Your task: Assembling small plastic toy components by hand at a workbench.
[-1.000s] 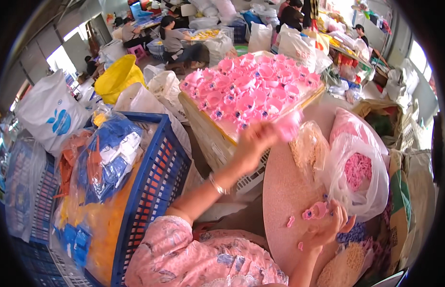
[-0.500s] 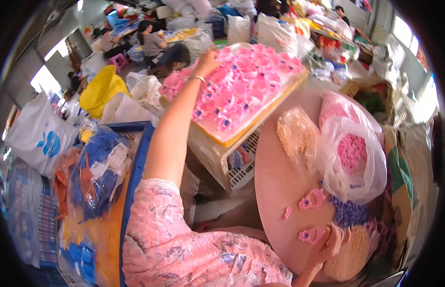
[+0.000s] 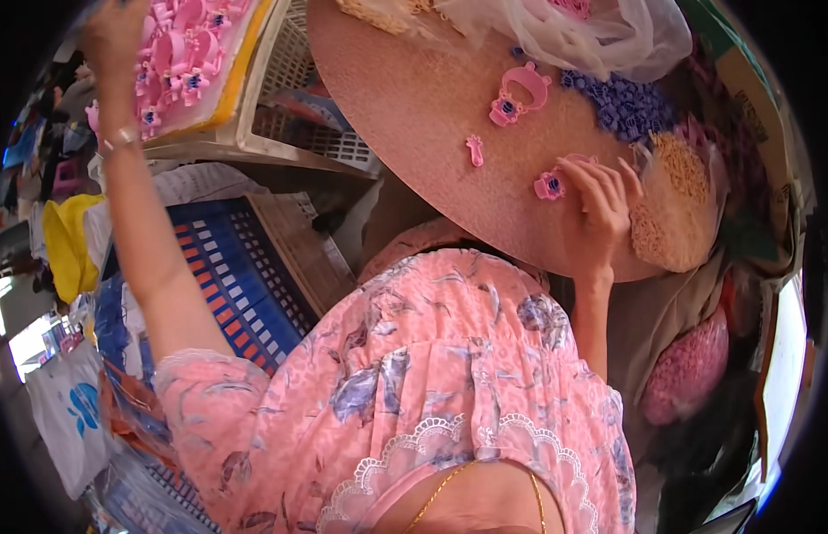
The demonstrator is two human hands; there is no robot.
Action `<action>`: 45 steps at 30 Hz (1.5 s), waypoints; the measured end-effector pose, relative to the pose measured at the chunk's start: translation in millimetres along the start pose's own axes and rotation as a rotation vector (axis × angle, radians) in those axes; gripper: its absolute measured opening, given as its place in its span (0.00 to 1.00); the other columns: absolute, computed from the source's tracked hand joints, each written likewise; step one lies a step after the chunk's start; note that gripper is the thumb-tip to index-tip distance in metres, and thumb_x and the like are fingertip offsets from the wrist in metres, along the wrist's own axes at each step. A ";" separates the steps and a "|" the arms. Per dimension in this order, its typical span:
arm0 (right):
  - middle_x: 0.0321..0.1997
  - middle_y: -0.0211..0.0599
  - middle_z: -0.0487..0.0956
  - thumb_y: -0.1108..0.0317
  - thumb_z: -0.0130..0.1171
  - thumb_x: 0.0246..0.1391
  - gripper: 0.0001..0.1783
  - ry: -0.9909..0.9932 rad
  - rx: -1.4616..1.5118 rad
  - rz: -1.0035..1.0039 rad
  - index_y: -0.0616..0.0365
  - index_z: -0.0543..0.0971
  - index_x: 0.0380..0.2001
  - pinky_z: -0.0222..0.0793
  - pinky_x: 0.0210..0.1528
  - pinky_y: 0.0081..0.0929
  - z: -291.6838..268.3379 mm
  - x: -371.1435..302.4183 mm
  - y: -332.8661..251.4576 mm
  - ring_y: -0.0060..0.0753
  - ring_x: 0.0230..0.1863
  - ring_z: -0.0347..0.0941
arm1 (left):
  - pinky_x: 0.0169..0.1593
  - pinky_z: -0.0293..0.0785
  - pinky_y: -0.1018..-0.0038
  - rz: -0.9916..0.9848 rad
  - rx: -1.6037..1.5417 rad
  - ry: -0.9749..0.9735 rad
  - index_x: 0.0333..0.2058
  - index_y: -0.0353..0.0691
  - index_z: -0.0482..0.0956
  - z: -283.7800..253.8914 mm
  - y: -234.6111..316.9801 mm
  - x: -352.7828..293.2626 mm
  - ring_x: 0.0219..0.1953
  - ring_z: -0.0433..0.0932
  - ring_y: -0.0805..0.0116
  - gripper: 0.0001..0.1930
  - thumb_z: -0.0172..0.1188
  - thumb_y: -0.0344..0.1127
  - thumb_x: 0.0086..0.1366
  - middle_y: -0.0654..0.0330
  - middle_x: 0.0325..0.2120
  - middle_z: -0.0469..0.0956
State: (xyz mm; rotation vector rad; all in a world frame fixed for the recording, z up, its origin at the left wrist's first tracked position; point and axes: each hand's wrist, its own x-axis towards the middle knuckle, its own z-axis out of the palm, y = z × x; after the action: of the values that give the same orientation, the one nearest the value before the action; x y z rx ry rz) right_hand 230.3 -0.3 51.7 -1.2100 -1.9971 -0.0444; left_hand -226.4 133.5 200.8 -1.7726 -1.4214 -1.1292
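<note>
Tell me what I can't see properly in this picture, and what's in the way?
Left hand: cut off by the head view's top edge, so whether it holds anything is unclear.
Pink ring-shaped toy: in the head view, partly hidden by the right hand; I can't tell if it's gripped.
Translucent plastic bag: cut off by the head view's top edge.
Dark blue pieces: too small and heaped in the head view to count.

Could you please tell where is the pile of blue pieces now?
In the head view, the pile of blue pieces lies on the pinkish-brown tabletop, right of centre near the top, between the translucent bag and the tan pieces.
</note>
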 end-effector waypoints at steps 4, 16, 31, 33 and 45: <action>0.34 0.30 0.81 0.78 0.61 0.45 0.11 -0.137 -0.030 -0.010 0.53 0.82 0.34 0.58 0.59 0.38 16.7 -11.1 -8.3 0.31 0.40 0.76 | 0.48 0.76 0.70 0.067 -0.338 -0.424 0.41 0.41 0.82 27.9 125.1 -136.4 0.43 0.80 0.62 0.13 0.64 0.29 0.56 0.59 0.42 0.81; 0.37 0.30 0.81 0.76 0.60 0.48 0.09 -0.119 -0.111 0.129 0.54 0.81 0.34 0.56 0.60 0.39 16.5 0.9 7.6 0.31 0.44 0.75 | 0.62 0.64 0.55 -0.169 -0.562 -0.458 0.46 0.33 0.77 46.4 268.6 -241.1 0.53 0.75 0.51 0.25 0.70 0.39 0.50 0.49 0.45 0.79; 0.36 0.29 0.81 0.79 0.60 0.40 0.14 -0.215 0.005 0.040 0.52 0.81 0.33 0.58 0.57 0.37 29.6 -5.2 -17.0 0.31 0.43 0.75 | 0.68 0.50 0.54 0.071 -0.510 -0.649 0.59 0.32 0.64 100.5 279.9 -203.2 0.65 0.59 0.49 0.32 0.62 0.31 0.55 0.46 0.60 0.65; 0.37 0.30 0.81 0.79 0.60 0.40 0.14 -0.253 0.051 0.006 0.53 0.81 0.33 0.60 0.53 0.35 35.6 -10.5 -20.5 0.32 0.43 0.75 | 0.64 0.61 0.61 0.149 -0.430 -0.696 0.57 0.33 0.67 106.5 273.9 -206.8 0.63 0.64 0.54 0.27 0.54 0.30 0.57 0.49 0.58 0.68; 0.55 0.42 0.71 0.78 0.51 0.44 0.20 -0.484 0.220 -0.071 0.57 0.78 0.43 0.62 0.59 0.39 70.1 -17.2 -29.2 0.46 0.57 0.65 | 0.44 0.77 0.76 -1.320 -1.524 -0.430 0.49 0.30 0.74 84.8 201.6 -210.6 0.37 0.79 0.71 0.13 0.52 0.30 0.69 0.59 0.37 0.79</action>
State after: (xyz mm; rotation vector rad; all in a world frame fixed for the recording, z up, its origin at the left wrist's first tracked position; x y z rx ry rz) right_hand 170.0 -0.7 2.5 -1.0761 -2.3818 0.4625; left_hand -24.6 58.2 -13.2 -1.7339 -2.3489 -3.3265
